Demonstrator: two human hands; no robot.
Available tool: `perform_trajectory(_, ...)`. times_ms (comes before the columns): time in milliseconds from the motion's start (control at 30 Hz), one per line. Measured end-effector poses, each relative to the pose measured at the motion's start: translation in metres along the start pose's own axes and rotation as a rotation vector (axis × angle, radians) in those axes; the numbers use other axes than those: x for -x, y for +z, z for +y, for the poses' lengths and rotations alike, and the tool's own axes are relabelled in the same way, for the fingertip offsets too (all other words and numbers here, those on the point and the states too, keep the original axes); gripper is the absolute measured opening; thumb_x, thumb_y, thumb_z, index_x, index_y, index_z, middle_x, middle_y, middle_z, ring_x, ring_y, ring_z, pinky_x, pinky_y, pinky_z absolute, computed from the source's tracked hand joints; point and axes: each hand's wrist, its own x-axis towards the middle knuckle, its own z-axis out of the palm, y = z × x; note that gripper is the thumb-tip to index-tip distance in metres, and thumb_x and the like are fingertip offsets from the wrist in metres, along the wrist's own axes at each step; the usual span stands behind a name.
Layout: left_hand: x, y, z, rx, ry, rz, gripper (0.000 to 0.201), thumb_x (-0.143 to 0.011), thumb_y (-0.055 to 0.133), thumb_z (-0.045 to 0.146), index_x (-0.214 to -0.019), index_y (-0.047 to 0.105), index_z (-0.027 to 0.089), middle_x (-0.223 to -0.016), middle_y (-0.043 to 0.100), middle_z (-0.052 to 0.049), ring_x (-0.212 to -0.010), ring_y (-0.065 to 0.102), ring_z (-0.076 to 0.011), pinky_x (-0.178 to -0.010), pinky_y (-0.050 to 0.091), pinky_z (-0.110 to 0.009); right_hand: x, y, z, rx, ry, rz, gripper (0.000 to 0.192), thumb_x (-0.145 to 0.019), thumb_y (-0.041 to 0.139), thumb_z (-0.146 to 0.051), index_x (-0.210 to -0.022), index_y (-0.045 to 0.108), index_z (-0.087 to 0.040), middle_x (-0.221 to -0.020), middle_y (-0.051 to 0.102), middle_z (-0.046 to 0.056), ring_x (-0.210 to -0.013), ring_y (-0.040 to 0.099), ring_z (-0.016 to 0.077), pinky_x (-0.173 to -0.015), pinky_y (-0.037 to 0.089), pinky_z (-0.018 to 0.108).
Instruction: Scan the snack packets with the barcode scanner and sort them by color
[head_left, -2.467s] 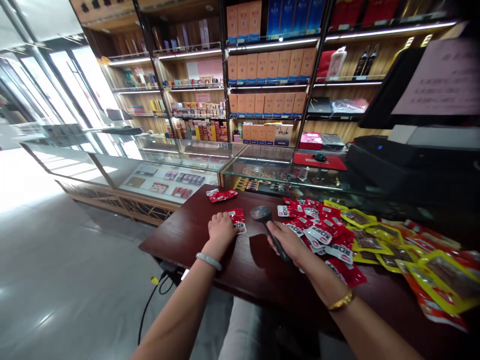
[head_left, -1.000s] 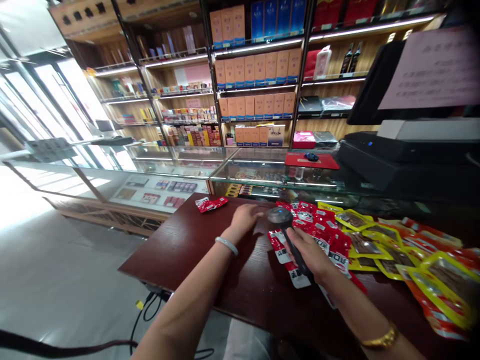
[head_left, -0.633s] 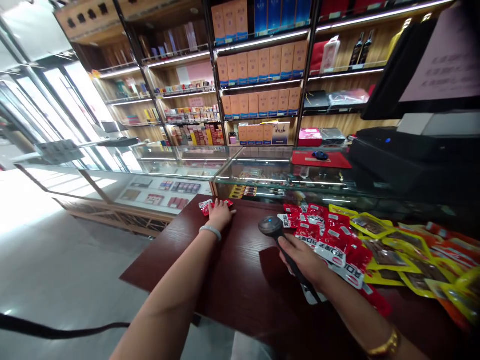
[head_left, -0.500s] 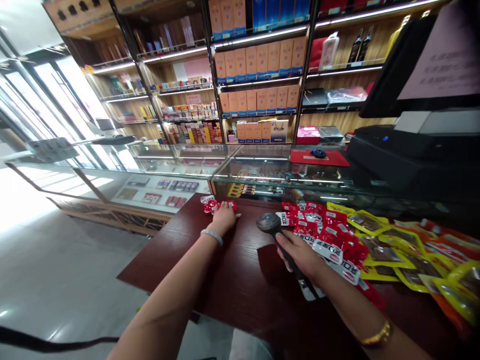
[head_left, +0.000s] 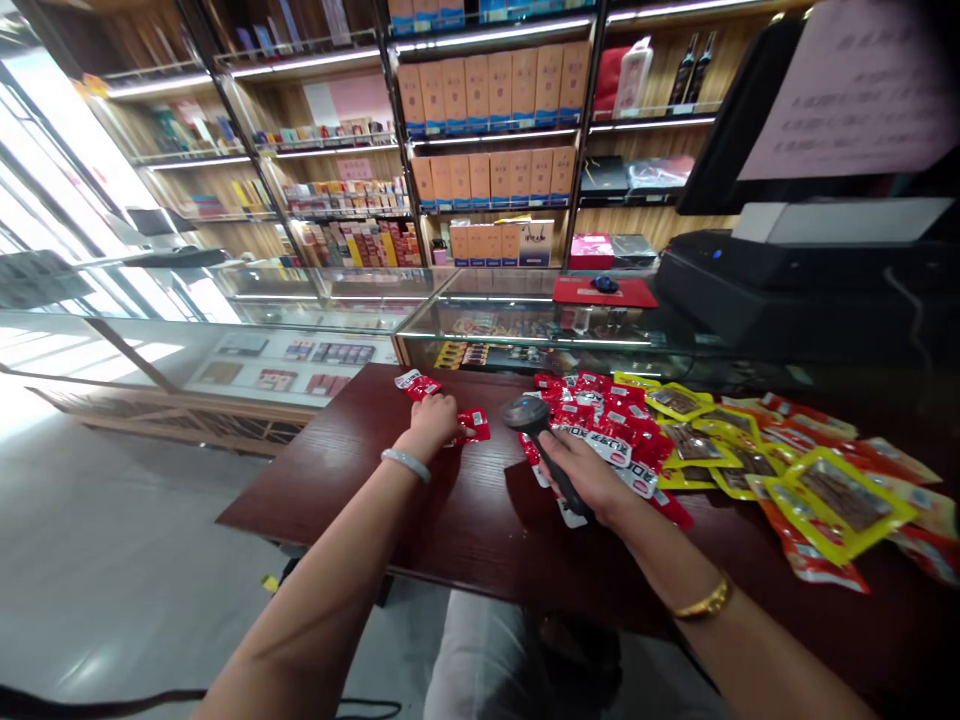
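Observation:
My left hand, a pale bangle at its wrist, is over the far left of the dark table with fingers curled down. It is closed on a red snack packet, which sticks out to its right. Just beyond the fingers lies another red-and-white packet. My right hand is wrapped round the handle of a black barcode scanner, whose head points left. Beneath and behind the scanner spreads a pile of red snack packets, partly covered by my right hand.
Yellow-edged snack packets and orange ones lie right of the red pile on the table. Behind is a glass display counter with a mouse on a red mat. A monitor stands at the right.
My left hand has drawn slightly nearer, and the two packets by it are farther apart. The scanner stays in my right hand. The view has shifted, showing more of the table's right side.

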Motion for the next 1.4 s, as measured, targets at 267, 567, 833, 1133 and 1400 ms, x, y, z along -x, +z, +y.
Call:
perform_trajectory(267, 0.020, 0.017, 0.039, 0.348, 0.034, 0.040, 0.037, -0.086, 0.066, 0.041, -0.111, 0.053, 0.018, -0.106, 0.071, -0.012, -0.100, 0.069, -0.0262, -0.078, 0.048, -0.030, 0.017, -0.003, -0.003, -0.023, -0.016, 0.027, 0.054, -0.076, 0.064, -0.073, -0.076, 0.047, -0.022, -0.053, 0.052, -0.008, -0.038, 0.042, 0.0071, -0.037, 0.033, 0.019)
perform_trajectory(567, 0.009, 0.019, 0.065, 0.656, -0.064, 0.058, 0.035, -0.083, 0.072, 0.039, -0.105, 0.055, 0.018, -0.096, 0.072, -0.008, -0.088, 0.069, -0.0229, -0.075, 0.050, -0.030, 0.029, -0.018, -0.006, -0.049, -0.003, 0.111, 0.055, -0.075, 0.066, -0.074, -0.079, 0.049, -0.022, -0.055, 0.052, -0.007, -0.040, 0.041, 0.0068, -0.039, 0.031, 0.019)
perform_trajectory(833, -0.027, 0.024, 0.094, 1.012, 0.183, 0.105, 0.043, -0.089, 0.064, 0.028, -0.129, 0.055, 0.015, -0.124, 0.067, -0.015, -0.111, 0.066, -0.0225, -0.095, 0.051, -0.035, 0.027, -0.024, -0.010, -0.034, 0.037, 0.161, 0.057, -0.072, 0.067, -0.076, -0.082, 0.049, -0.024, -0.056, 0.051, -0.006, -0.038, 0.039, 0.0080, -0.036, 0.029, 0.021)
perform_trajectory(1133, -0.044, 0.023, -0.035, 0.190, -0.269, 0.167, 0.078, -0.093, 0.036, 0.066, -0.155, 0.032, 0.019, -0.164, 0.021, -0.022, -0.153, 0.007, -0.0402, -0.117, 0.012, -0.065, 0.016, -0.021, 0.000, -0.009, 0.042, 0.121, 0.055, -0.072, 0.067, -0.075, -0.082, 0.051, -0.023, -0.055, 0.050, -0.007, -0.041, 0.041, 0.0088, -0.039, 0.029, 0.020)
perform_trajectory(1400, -0.020, 0.016, -0.021, 0.072, -0.201, 0.043, 0.073, -0.090, 0.047, 0.064, -0.147, 0.046, 0.018, -0.144, 0.050, -0.026, -0.130, 0.050, -0.0391, -0.101, 0.043, -0.048, 0.013, -0.020, 0.004, 0.019, 0.021, 0.074, 0.053, -0.076, 0.065, -0.074, -0.086, 0.053, -0.023, -0.055, 0.049, -0.008, -0.041, 0.039, 0.0086, -0.040, 0.029, 0.021)
